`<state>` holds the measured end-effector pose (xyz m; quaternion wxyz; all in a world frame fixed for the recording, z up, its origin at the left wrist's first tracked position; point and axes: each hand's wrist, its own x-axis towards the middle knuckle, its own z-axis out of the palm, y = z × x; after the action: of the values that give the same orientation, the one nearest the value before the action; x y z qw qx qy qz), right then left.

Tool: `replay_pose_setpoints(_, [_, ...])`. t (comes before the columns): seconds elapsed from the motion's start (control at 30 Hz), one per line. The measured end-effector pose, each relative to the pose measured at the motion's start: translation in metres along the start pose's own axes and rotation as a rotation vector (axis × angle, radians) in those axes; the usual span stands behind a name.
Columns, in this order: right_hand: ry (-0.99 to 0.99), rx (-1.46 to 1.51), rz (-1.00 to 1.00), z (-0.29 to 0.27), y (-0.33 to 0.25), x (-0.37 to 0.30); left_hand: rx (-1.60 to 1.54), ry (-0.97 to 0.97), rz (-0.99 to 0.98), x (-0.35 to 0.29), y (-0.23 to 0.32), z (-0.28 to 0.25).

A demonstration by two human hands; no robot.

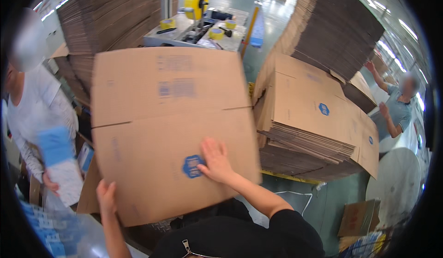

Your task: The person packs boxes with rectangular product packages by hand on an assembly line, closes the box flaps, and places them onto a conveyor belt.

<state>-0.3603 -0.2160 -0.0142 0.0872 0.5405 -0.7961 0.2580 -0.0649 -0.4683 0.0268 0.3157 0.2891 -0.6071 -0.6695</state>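
Right now I hold a flattened cardboard box up in front of me: my right hand lies flat and spread on its face beside a blue mark, while my left hand clasps its lower left edge. The sheet hides the tabletop behind it and my left fingertips. A stack of flat boxes stands just right; a person in white is close on my left.

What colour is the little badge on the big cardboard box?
Blue, on the brown flattened box, beside the right hand; head view.
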Motion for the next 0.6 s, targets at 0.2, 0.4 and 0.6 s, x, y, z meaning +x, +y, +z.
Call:
replay_pose_setpoints(0.2, [0.028, 0.388, -0.671, 0.003, -0.121, 0.094, 0.887, 0.285, 0.011, -0.159, 0.107, -0.012])
replay_pose_setpoints(0.4, [-0.163, 0.299, -0.958, 0.041, -0.114, 0.157, 1.137, 0.234, -0.267, -0.171, 0.064, 0.04])
replay_pose_setpoints(0.6, [-0.081, 0.551, -1.282, 0.05, -0.054, 0.143, 1.154, 0.449, -0.301, -0.168, 0.049, 0.015])
